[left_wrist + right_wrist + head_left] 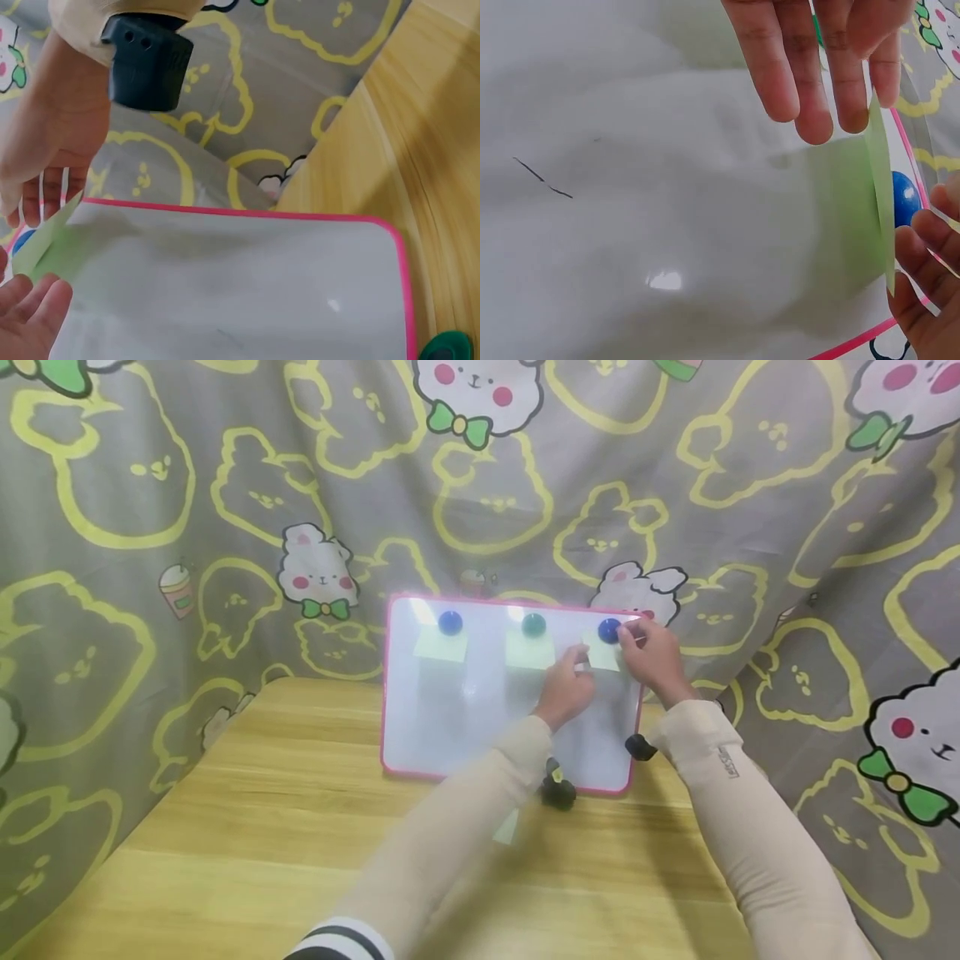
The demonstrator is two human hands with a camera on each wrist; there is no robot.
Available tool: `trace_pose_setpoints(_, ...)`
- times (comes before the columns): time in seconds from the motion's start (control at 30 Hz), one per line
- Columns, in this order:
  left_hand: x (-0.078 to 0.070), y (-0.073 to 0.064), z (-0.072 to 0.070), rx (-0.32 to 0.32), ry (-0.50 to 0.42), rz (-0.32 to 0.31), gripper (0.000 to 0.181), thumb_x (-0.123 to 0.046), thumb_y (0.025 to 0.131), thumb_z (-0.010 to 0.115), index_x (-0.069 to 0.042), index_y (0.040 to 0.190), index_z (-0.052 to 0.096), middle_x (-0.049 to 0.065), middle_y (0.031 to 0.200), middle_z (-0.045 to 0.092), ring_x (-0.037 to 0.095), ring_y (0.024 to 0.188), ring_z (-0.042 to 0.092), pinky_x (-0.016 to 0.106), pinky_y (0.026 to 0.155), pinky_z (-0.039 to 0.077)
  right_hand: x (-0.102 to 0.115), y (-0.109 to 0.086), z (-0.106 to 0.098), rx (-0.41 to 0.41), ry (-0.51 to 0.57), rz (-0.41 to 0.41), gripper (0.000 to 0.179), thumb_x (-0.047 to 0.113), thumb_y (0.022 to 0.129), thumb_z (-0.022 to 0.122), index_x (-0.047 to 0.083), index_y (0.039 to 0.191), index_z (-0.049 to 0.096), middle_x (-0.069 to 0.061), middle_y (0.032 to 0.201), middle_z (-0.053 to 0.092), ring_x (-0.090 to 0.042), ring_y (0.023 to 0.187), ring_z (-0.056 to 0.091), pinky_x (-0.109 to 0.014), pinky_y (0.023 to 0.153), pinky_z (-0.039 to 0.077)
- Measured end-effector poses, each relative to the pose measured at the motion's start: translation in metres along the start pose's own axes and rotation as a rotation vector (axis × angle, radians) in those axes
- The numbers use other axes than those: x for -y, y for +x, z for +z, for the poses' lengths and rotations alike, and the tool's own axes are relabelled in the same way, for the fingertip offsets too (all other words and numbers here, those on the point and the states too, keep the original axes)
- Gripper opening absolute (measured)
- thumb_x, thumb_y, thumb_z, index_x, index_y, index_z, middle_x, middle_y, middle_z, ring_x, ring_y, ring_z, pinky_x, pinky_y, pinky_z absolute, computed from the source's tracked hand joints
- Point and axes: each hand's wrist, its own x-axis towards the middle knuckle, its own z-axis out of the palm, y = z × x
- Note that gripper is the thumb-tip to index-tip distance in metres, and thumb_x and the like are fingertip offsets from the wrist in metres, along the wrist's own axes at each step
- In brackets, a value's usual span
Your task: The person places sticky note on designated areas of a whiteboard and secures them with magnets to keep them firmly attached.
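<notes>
On the pink-rimmed whiteboard (472, 710), a pale green sticky note (603, 653) hangs under a blue round magnet (610, 630) near the upper right corner. In the right wrist view the note (883, 195) stands out from the board. My right hand (657, 658) is at the magnet and the note's right edge, fingers fairly straight in the left wrist view. My left hand (566, 692) has its fingertips by the note's left edge; in the right wrist view its fingers (808, 97) are extended. Whether either hand presses the note is hard to tell.
Another blue magnet (450, 623) and a green magnet (533, 625) hold further notes along the board's top. A green round object (448, 347) lies on the wooden table (225, 827) by the board. Some pale paper (507, 828) lies in front. A patterned curtain (247, 552) hangs behind.
</notes>
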Motion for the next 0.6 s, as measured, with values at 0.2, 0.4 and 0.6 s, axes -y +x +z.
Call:
trace_pose_setpoints(0.2, 0.004, -0.007, -0.012, 0.056, -0.087, -0.047, 0.041, -0.027, 0.103, 0.041, -0.008, 0.138, 0.050, 0.010, 0.129, 0.060, 0.022, 0.110, 0.062, 0.032, 0.091, 0.051, 0.001, -0.009, 0.002, -0.004, 0.027, -0.008, 0.043, 0.036, 0.100, 0.044, 0.002, 0.122, 0.058, -0.021, 0.116, 0.059, -0.036, 0.103, 0.055, -0.050, 0.085, 0.048)
trace_pose_setpoints(0.4, 0.015, -0.019, -0.029, 0.125, -0.194, -0.065, 0.047, -0.033, 0.105, 0.036, 0.000, 0.138, 0.048, 0.016, 0.130, 0.058, 0.027, 0.107, 0.064, 0.032, 0.086, 0.053, 0.001, -0.023, 0.008, -0.036, 0.041, -0.099, 0.034, 0.026, 0.100, 0.046, 0.001, 0.115, 0.062, -0.018, 0.103, 0.063, -0.031, 0.092, 0.057, -0.041, 0.075, 0.048)
trace_pose_setpoints(0.6, 0.044, -0.043, -0.053, 0.096, -0.031, 0.007, 0.040, -0.023, 0.098, 0.055, -0.004, 0.133, 0.054, 0.013, 0.125, 0.062, 0.026, 0.108, 0.063, 0.032, 0.089, 0.052, -0.004, -0.046, 0.022, -0.027, 0.105, -0.120, 0.029, 0.019, 0.097, 0.049, -0.001, 0.112, 0.062, -0.017, 0.101, 0.063, -0.028, 0.088, 0.057, -0.037, 0.072, 0.048)
